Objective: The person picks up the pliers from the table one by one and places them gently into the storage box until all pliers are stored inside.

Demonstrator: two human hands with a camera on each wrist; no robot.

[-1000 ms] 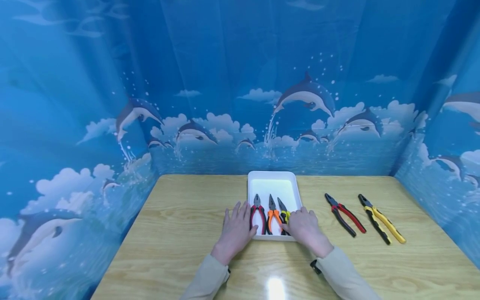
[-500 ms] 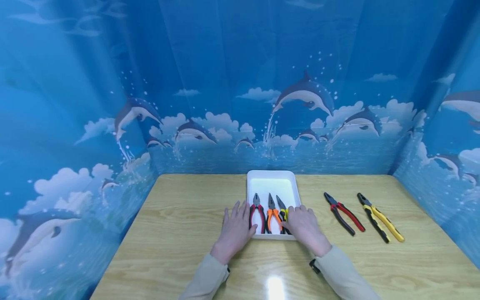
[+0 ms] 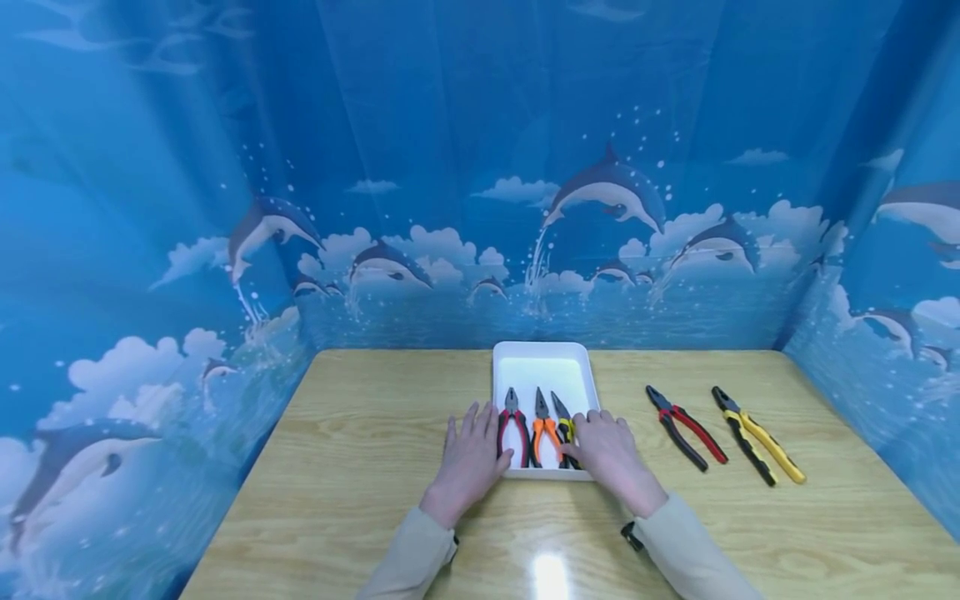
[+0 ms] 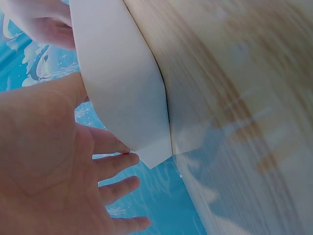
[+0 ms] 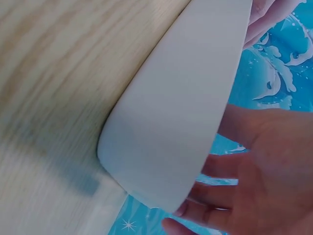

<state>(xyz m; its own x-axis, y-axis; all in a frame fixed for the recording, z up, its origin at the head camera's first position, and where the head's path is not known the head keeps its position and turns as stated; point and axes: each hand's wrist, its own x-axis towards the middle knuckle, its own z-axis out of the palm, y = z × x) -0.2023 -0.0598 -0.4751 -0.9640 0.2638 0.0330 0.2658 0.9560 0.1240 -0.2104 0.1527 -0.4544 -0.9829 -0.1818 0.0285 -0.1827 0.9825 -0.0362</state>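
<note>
The white tray [image 3: 543, 367], long axis running away from the person, sits between the left hand [image 3: 468, 462] and right hand [image 3: 609, 454], both flat-fingered against its near corners, equally close.

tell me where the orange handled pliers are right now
In the head view the orange-handled pliers lie in the white tray, middle of three, between the red-handled pliers and the yellow-handled pliers.

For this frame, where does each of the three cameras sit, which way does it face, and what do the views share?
Head: worn high, faces forward and down at the table; both hands and sleeves show, flanking the white tray.
Left wrist: looks along the left hand at the tray's outer wall.
Right wrist: looks past the right hand at the tray's wall.
Shared: all three show the tray and tabletop.
</note>
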